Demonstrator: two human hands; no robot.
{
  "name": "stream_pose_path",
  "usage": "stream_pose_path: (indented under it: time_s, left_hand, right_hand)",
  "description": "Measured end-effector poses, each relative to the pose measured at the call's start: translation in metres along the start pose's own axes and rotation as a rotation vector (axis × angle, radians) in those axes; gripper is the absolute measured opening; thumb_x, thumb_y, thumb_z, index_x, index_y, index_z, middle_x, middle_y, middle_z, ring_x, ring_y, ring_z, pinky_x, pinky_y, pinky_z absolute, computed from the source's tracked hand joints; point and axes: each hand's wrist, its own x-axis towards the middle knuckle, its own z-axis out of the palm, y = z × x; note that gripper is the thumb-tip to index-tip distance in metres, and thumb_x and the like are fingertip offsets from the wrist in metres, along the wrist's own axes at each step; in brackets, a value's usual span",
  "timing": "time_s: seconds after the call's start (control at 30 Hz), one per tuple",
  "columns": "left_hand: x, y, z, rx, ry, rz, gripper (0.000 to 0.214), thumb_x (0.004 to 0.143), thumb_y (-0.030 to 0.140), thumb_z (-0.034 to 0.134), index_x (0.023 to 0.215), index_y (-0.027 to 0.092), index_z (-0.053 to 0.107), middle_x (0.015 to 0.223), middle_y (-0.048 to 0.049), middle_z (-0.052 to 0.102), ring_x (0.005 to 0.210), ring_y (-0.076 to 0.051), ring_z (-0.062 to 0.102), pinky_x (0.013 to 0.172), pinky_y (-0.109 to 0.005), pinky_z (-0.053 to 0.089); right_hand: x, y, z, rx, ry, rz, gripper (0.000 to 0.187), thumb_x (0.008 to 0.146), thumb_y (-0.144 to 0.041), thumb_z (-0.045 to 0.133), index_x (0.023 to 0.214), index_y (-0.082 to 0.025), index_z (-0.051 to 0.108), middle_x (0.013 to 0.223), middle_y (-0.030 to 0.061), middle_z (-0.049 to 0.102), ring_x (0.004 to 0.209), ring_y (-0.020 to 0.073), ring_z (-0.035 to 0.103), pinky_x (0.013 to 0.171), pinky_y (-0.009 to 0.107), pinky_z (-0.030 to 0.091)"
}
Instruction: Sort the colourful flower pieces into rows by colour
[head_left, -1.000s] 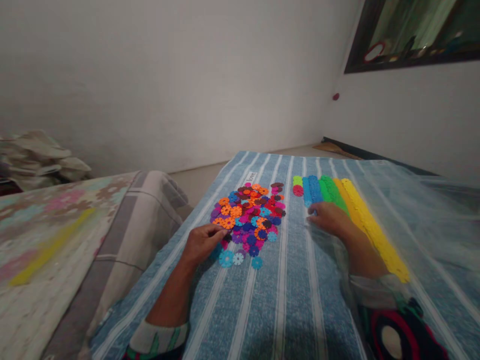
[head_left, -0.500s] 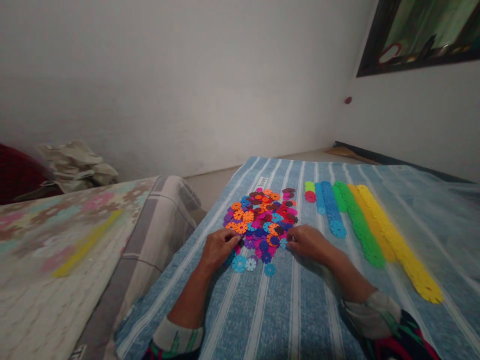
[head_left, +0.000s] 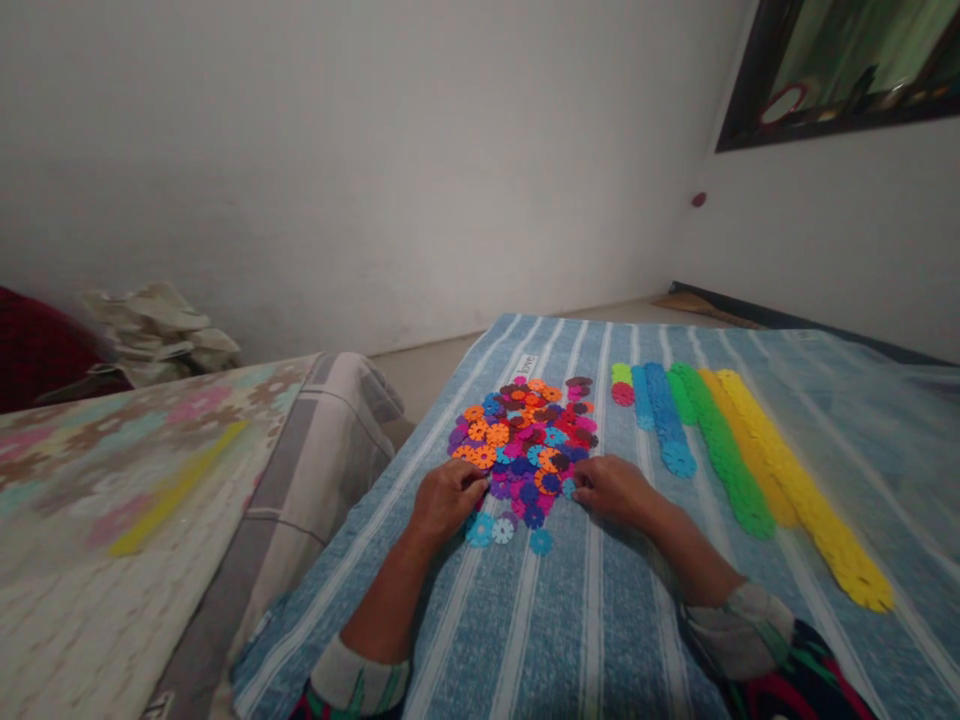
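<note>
A heap of flat flower-shaped plastic discs [head_left: 525, 435] in orange, purple, pink, red and blue lies on a blue striped cloth [head_left: 600, 620]. My left hand [head_left: 448, 495] rests at the heap's near left edge, fingers curled onto the discs there. My right hand [head_left: 611, 487] sits at the heap's near right edge, fingertips pinched at a light blue disc. Three light blue discs [head_left: 501, 530] lie loose just in front of the heap. To the right run sorted rows: blue [head_left: 664, 420], green [head_left: 721, 450], orange-yellow and yellow [head_left: 802, 495].
A short lime and red pair of discs [head_left: 619, 384] lies left of the blue row. A grey checked cushion [head_left: 315, 460] and a flowered mattress [head_left: 112, 520] lie to the left. Crumpled cloth [head_left: 161, 320] sits by the white wall. A dark-framed picture [head_left: 847, 70] hangs upper right.
My right hand has left the blue row and come across to the heap's right edge. The left hand stayed at the heap's left edge. The view shifted left.
</note>
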Motion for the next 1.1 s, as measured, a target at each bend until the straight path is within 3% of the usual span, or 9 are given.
stream_pose_path:
  time_s: [0.17, 0.33, 0.43, 0.57, 0.87, 1.1]
  left_hand:
    - [-0.002, 0.005, 0.002, 0.084, -0.022, 0.050, 0.014, 0.082, 0.023, 0.057, 0.085, 0.017, 0.069, 0.086, -0.0054, 0.068, 0.082, -0.018, 0.062, 0.075, -0.028, 0.044]
    - [-0.004, 0.010, 0.002, 0.159, -0.051, 0.068, 0.014, 0.085, 0.025, 0.056, 0.085, 0.017, 0.068, 0.087, -0.0059, 0.066, 0.086, -0.019, 0.061, 0.076, -0.029, 0.044]
    - [-0.004, 0.012, 0.004, 0.194, -0.073, 0.072, 0.016, 0.086, 0.027, 0.055, 0.087, 0.017, 0.068, 0.089, -0.0066, 0.065, 0.088, -0.020, 0.060, 0.078, -0.030, 0.044]
    - [-0.004, 0.013, 0.007, 0.236, -0.098, 0.067, 0.017, 0.087, 0.028, 0.054, 0.087, 0.017, 0.068, 0.090, -0.0071, 0.065, 0.088, -0.021, 0.060, 0.076, -0.031, 0.044]
    - [-0.005, 0.011, 0.005, 0.243, -0.090, 0.031, 0.017, 0.087, 0.028, 0.054, 0.089, 0.020, 0.069, 0.095, -0.0057, 0.067, 0.093, -0.020, 0.061, 0.079, -0.029, 0.044]
    - [-0.004, 0.007, 0.002, 0.227, -0.035, -0.033, 0.018, 0.087, 0.027, 0.055, 0.093, 0.022, 0.071, 0.096, -0.0054, 0.069, 0.093, -0.020, 0.063, 0.081, -0.029, 0.046]
  right_hand:
    - [-0.002, -0.011, 0.004, -0.059, 0.098, -0.045, 0.016, 0.090, -0.025, 0.053, 0.089, -0.019, 0.068, 0.085, 0.0063, 0.069, 0.078, 0.0191, 0.061, 0.061, 0.027, 0.030]
    - [0.000, -0.035, 0.025, -0.058, 0.360, -0.368, 0.016, 0.093, -0.029, 0.055, 0.096, -0.020, 0.067, 0.105, 0.0090, 0.063, 0.099, 0.0229, 0.056, 0.082, 0.033, 0.039]
    - [0.002, -0.040, 0.040, -0.071, 0.458, -0.458, 0.019, 0.089, -0.035, 0.063, 0.101, -0.021, 0.067, 0.120, 0.0130, 0.058, 0.116, 0.0296, 0.048, 0.093, 0.042, 0.038]
    - [0.006, -0.029, 0.048, -0.071, 0.495, -0.412, 0.023, 0.088, -0.035, 0.064, 0.106, -0.021, 0.067, 0.129, 0.0144, 0.053, 0.125, 0.0318, 0.041, 0.100, 0.047, 0.035]
    - [0.011, -0.017, 0.042, -0.034, 0.457, -0.268, 0.022, 0.089, -0.037, 0.063, 0.099, -0.018, 0.066, 0.111, 0.0117, 0.057, 0.109, 0.0263, 0.047, 0.092, 0.040, 0.039]
    - [0.008, -0.019, 0.042, -0.011, 0.466, -0.293, 0.021, 0.090, -0.037, 0.061, 0.099, -0.019, 0.067, 0.109, 0.0109, 0.056, 0.103, 0.0251, 0.047, 0.089, 0.038, 0.038]
